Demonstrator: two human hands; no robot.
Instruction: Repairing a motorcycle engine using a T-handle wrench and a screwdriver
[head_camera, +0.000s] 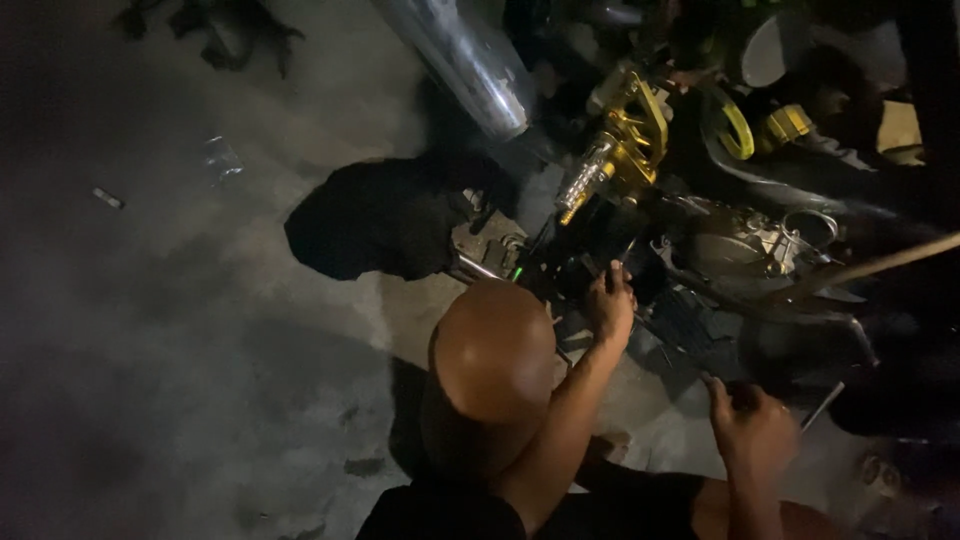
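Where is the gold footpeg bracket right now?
In the head view, the gold footpeg bracket sits upper centre-right on the motorcycle, just right of the chrome exhaust pipe and above the left hand.

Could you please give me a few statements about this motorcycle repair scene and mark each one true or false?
1. The left hand reaches into the dark lower part of the motorcycle. True.
2. The right hand holds a slim metal tool. True, as far as the dim light shows.
3. The footrest bracket is bright red. False: it is gold-coloured.
4. The chrome exhaust pipe lies flat on the floor beside the knee. False: it sits up on the machine, at the top of the view.
5. The floor is bare concrete. True.
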